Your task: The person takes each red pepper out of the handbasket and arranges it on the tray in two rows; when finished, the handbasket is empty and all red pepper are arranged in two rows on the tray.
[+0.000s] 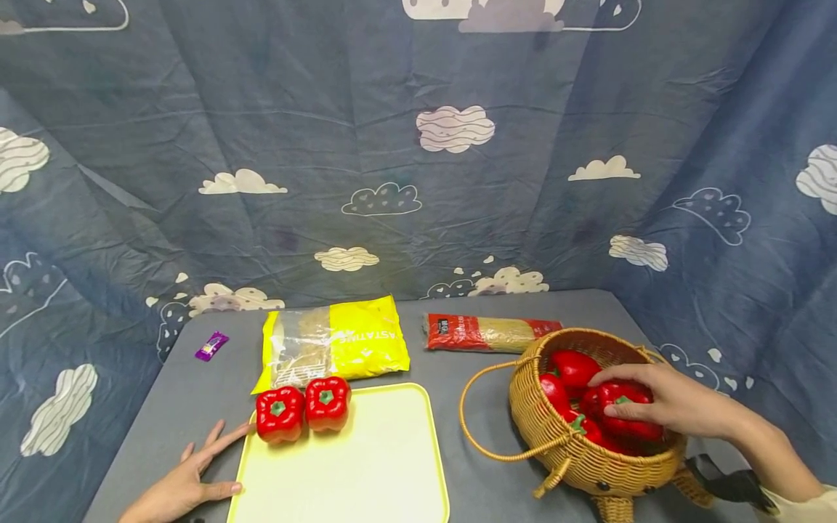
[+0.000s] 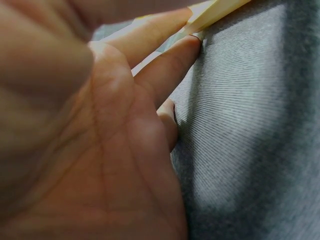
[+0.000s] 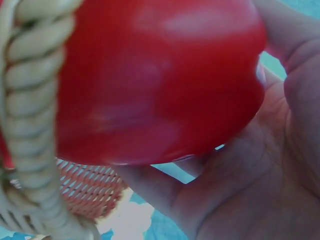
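Note:
In the head view my right hand (image 1: pixel 644 399) grips a red bell pepper (image 1: pixel 621 396) inside a wicker basket (image 1: pixel 543 421) at the right. The right wrist view shows the glossy pepper (image 3: pixel 165 85) filling the palm, with the basket's twisted rim (image 3: pixel 32 100) beside it. More red peppers (image 1: pixel 575 367) lie around it in the basket. My left hand (image 1: pixel 186 483) rests at the left edge of a pale yellow tray (image 1: pixel 366 472), fingers spread and fingertips right at its rim. Two red bell peppers (image 1: pixel 280 414) sit side by side at the tray's far left corner.
Behind the tray lies a yellow and clear food packet (image 1: pixel 366 338). A red-ended pack of noodles (image 1: pixel 490 333) lies behind the basket, whose looped handle (image 1: pixel 467 414) sticks out leftward. At the far left is a small purple wrapped candy (image 1: pixel 212 346). A cloud-patterned cloth (image 1: pixel 392 240) hangs behind the table.

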Action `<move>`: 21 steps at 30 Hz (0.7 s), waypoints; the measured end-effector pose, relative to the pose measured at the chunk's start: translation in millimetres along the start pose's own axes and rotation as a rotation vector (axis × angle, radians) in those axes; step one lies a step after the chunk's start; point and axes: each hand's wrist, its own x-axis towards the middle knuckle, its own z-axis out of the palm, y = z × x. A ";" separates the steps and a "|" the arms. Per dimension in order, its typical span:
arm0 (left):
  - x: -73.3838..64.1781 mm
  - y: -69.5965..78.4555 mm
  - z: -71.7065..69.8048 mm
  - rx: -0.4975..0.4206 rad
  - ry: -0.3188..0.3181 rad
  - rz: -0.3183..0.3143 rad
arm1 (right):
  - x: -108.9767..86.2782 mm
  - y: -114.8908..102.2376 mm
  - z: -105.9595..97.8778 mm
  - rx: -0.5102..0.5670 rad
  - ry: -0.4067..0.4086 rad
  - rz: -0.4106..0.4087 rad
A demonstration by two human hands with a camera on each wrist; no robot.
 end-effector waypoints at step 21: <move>0.1 2.8 1.0 0.007 0.016 0.055 | 2.8 -25.3 -3.4 -0.065 0.174 -0.071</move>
